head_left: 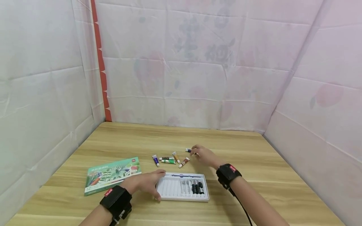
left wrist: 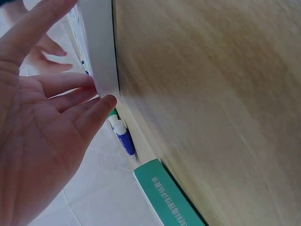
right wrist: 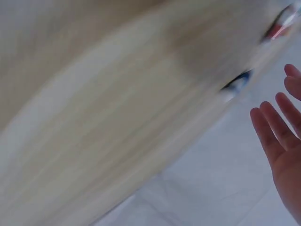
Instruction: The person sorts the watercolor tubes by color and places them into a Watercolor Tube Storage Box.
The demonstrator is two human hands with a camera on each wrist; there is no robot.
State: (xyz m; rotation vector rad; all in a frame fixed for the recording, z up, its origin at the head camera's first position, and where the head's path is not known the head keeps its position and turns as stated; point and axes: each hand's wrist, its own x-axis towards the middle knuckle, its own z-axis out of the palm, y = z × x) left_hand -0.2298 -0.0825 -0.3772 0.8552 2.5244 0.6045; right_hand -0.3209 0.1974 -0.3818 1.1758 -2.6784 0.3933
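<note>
My left hand [head_left: 147, 182] holds the left end of a white plastic tray [head_left: 169, 199], its thumb at the near corner and fingers at the far one. The left wrist view shows the fingers [left wrist: 101, 108] against the tray's corner. In the tray lie several paint tubes [head_left: 193, 187] at the right and a thin blue paintbrush [head_left: 185, 176] along the far side. My right hand [head_left: 206, 156] reaches over the table beside a dark blue paint tube [head_left: 188, 150]. In the blurred right wrist view its fingers [right wrist: 265, 132] are extended, apart from the blue tube [right wrist: 239, 84].
Beyond the tray lie loose paint tubes: purple [head_left: 155, 160], black [head_left: 166, 158], green [head_left: 168, 161], orange [head_left: 176, 157] and reddish brown [head_left: 184, 162]. A flat green illustrated box [head_left: 113, 172] lies left. White sheeting [head_left: 192, 78] hangs around the wooden table [head_left: 240, 141].
</note>
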